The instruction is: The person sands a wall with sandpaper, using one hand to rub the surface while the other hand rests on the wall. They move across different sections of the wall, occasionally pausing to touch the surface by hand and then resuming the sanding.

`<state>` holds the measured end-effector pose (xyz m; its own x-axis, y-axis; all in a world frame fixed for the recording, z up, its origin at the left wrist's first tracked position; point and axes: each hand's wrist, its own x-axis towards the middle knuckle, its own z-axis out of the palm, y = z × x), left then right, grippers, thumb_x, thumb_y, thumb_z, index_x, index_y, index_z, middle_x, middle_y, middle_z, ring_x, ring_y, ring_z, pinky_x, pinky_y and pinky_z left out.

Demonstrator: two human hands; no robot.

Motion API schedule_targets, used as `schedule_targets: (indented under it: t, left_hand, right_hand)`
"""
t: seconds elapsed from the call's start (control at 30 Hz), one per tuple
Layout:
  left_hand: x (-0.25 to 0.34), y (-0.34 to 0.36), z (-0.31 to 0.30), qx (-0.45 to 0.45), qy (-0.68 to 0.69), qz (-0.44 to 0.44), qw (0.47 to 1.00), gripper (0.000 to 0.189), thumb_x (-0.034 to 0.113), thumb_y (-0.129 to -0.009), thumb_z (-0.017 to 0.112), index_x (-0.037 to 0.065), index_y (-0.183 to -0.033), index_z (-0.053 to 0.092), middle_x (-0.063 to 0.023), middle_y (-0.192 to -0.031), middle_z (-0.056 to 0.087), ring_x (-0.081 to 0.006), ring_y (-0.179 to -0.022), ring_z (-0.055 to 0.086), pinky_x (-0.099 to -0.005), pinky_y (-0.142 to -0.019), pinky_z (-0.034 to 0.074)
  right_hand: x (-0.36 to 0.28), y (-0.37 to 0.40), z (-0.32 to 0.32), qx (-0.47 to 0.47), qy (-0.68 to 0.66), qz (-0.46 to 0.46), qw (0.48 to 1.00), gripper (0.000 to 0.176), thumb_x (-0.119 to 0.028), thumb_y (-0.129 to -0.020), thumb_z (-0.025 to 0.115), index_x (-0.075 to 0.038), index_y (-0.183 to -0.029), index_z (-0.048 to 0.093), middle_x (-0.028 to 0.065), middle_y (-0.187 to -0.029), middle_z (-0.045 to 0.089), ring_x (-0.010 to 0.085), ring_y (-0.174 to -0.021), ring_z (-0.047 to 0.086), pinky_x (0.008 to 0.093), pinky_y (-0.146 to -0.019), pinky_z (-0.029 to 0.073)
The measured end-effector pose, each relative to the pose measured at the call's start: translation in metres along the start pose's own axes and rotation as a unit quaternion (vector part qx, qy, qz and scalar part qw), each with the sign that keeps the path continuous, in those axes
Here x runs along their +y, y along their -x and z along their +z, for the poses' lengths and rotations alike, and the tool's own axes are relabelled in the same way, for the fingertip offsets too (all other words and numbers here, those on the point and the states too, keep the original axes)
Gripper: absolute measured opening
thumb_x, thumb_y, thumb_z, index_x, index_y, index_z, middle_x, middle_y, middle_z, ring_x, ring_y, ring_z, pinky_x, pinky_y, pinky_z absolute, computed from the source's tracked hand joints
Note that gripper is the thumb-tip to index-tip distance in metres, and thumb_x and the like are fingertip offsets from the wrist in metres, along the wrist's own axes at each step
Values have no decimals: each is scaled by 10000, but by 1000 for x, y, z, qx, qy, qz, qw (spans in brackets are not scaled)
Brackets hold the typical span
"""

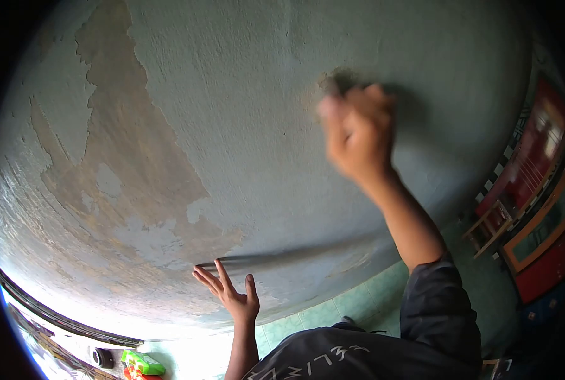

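Note:
A pale green-grey wall (244, 158) fills most of the view. My left hand (235, 297) rests its spread fingertips on the wall low down, just under a big bare brown patch (127, 107) where the paint has peeled off in ragged edges. Higher and to the right, my right hand (361, 130) is smeared by motion, its fingers curled close to the wall. A dark blur shows at its fingertips, beside a small chipped spot (327, 82); what the fingers hold I cannot make out. My right forearm reaches up from a dark sleeve.
Green floor tiles (320, 316) run along the wall's foot. At the right stand a wooden chair-like frame (488, 228), an orange-framed panel (539, 234) and red furniture (529, 152). A green packet (143, 362) and a dark round object (102, 358) lie at the lower left.

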<state>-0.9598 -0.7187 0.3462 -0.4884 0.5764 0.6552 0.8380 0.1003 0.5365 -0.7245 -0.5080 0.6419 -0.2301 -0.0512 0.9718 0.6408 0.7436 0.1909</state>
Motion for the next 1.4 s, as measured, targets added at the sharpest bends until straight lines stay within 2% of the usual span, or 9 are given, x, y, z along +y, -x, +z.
schedule_targets:
  t: [0.07, 0.2, 0.37, 0.57, 0.7, 0.83, 0.9, 1.17, 1.4]
  left_hand:
    - [-1, -2, 0, 3, 2, 4, 1000, 832, 460, -963, 656, 223, -1659, 265, -241, -1728, -25, -506, -1573, -61, -717, -1194, 81]
    - [-8, -2, 1, 6, 1, 17, 1000, 826, 461, -965, 652, 220, -1658, 270, -240, -1728, -27, -504, -1574, -63, -720, -1192, 80]
    - [-3, 0, 6, 18, 2, 11, 1000, 825, 480, -966, 647, 214, -1655, 280, -240, -1728, -21, -500, -1575, -63, -724, -1190, 76]
    - [-9, 5, 9, 18, 3, 11, 1000, 816, 496, -975, 631, 205, -1653, 284, -236, -1728, -25, -496, -1576, -56, -728, -1190, 74]
    - [1, 2, 11, 37, 29, 4, 999, 824, 493, -977, 633, 201, -1656, 270, -236, -1728, -21, -494, -1576, -48, -726, -1194, 86]
    - [10, 8, 22, 58, 46, 7, 997, 842, 498, -997, 607, 220, -1672, 187, -174, -1741, -25, -455, -1585, -56, -727, -1206, 73]
    - [18, 13, 26, 53, 52, 12, 997, 847, 496, -998, 606, 210, -1673, 181, -175, -1741, -21, -455, -1585, -50, -724, -1208, 74]
    - [90, 13, 72, 46, 92, 111, 988, 864, 432, -984, 634, 132, -1667, 197, -263, -1720, 2, -496, -1574, -63, -724, -1197, 54]
    - [188, 18, 142, 31, 50, 139, 989, 872, 504, -979, 617, 136, -1663, 221, -248, -1725, 23, -493, -1576, -47, -713, -1203, 57]
  right_hand:
    - [-26, 14, 6, -39, -20, -72, 996, 366, -233, -943, 705, -124, -638, 533, 31, -581, 455, 227, -644, 486, 416, -699, 341]
    - [37, 3, -8, 28, 29, 168, 985, 350, -221, -931, 706, -126, -639, 538, 38, -635, 501, 231, -665, 506, 425, -715, 345]
    - [-30, 37, -3, -122, -22, -61, 990, 247, -189, -928, 694, -147, -695, 621, 8, -718, 544, 204, -794, 521, 421, -743, 337]
    - [27, 57, -7, 26, -3, 256, 966, 371, -187, -982, 663, -104, -650, 521, 70, -599, 480, 301, -594, 480, 500, -682, 372]
    - [-50, 131, -10, -149, -4, 79, 986, 313, -180, -889, 742, -98, -684, 519, 85, -740, 528, 291, -779, 548, 437, -717, 403]
    - [-17, 239, -21, 6, 37, 371, 928, 110, -121, -984, 655, -13, -981, 675, 134, -859, 625, 363, -845, 624, 476, -765, 483]
    - [-2, 276, -51, -26, 45, 495, 867, 151, -104, -1011, 620, 12, -1091, 674, 131, -855, 616, 330, -793, 632, 412, -693, 500]
    - [63, 321, -136, 53, -38, 535, 842, 155, -95, -1048, 543, 6, -951, 606, 84, -809, 590, 210, -724, 617, 360, -645, 464]
    - [133, 334, -206, 45, 52, 490, 869, 166, -121, -1051, 550, 13, -1006, 636, 134, -875, 663, 269, -752, 658, 366, -691, 515]
